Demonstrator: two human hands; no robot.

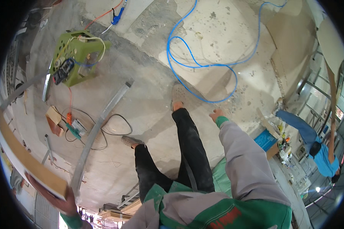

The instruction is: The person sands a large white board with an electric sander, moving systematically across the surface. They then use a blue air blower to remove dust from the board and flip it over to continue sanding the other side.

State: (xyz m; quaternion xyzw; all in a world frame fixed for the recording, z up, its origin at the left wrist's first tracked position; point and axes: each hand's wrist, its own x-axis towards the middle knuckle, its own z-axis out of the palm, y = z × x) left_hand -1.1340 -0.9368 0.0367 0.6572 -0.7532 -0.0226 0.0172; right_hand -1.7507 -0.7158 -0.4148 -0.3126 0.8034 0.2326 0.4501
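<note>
One hand, the left (59, 200), clamps a board (31, 163) near its end; the right (218, 113), half-open, hangs apart from the blue hose (236, 80).

A blue hose (201, 66), a green stool (77, 69), a corded tool (74, 131) and 2 shoes (180, 95) are borne by the stained floor (153, 114).

Single head-worn fisheye, facing down
From head height it looks past the wearer's black trousers (195, 143) to the concrete floor (149, 78).
</note>
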